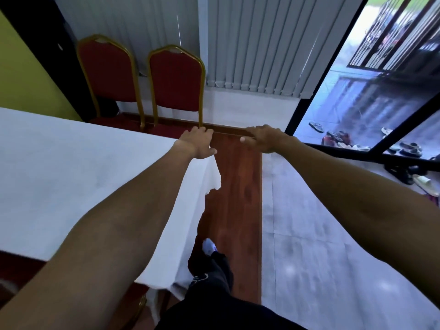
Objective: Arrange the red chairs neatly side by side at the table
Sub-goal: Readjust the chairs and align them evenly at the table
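Note:
Two red chairs with gold frames stand side by side at the far end of the table, backs to the blinds: the left chair (pixel 108 70) and the right chair (pixel 177 83). The white-clothed table (pixel 71 177) fills the left and hides their seats. Both my arms are stretched forward. My left hand (pixel 198 145) hovers over the table's far right corner, its fingertips just below the right chair's gold right post; I cannot tell whether they touch it. My right hand (pixel 262 139) hangs over the floor with loosely bent fingers and holds nothing.
A third gold chair frame (pixel 141 304) shows under the cloth at the near edge. A wood floor strip (pixel 235 198) runs beside the table, with grey tiles (pixel 321 246) to its right. A black-framed glass door (pixel 333 75) and shoes (pixel 409 148) lie at the right.

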A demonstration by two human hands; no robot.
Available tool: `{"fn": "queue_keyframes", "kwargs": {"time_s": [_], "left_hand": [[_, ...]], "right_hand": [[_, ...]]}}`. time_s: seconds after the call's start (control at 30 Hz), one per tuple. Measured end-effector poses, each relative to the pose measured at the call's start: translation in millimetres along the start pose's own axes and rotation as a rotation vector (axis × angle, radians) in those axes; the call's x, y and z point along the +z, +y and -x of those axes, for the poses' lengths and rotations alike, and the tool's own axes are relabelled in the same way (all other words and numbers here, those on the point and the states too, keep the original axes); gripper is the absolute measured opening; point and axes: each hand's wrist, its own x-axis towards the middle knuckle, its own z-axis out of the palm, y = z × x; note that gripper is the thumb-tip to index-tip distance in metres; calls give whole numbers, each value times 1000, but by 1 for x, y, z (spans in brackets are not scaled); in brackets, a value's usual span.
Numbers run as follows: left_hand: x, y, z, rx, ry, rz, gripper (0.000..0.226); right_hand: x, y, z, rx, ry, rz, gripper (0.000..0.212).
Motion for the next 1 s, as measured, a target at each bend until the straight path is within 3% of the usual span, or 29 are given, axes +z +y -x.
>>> {"fn": "queue_keyframes", "kwargs": {"time_s": [0.27, 0.4, 0.5, 0.63, 0.77, 1.0], "left_hand": [[-47, -42, -140, 36, 37, -124, 79], [-56, -61, -197, 9, -2, -194, 85], [-55, -65, -231, -13, -52, -202, 88], [-59, -77, -279, -54, -82, -163, 89], [-70, -93, -339, -100, -48, -154, 89], [-91, -114, -450, -208, 104, -5, 87]], "right_hand": [[-56, 57, -138, -68, 38, 244, 77], [-68, 78, -185, -179, 48, 370, 93], [-69, 98, -218, -208, 35, 399, 83], [-78, 125, -273, -206, -22, 384, 98], [-96, 152, -345, -231, -18, 363, 83], [-161, 187, -485, -419, 41, 503, 80]]}}
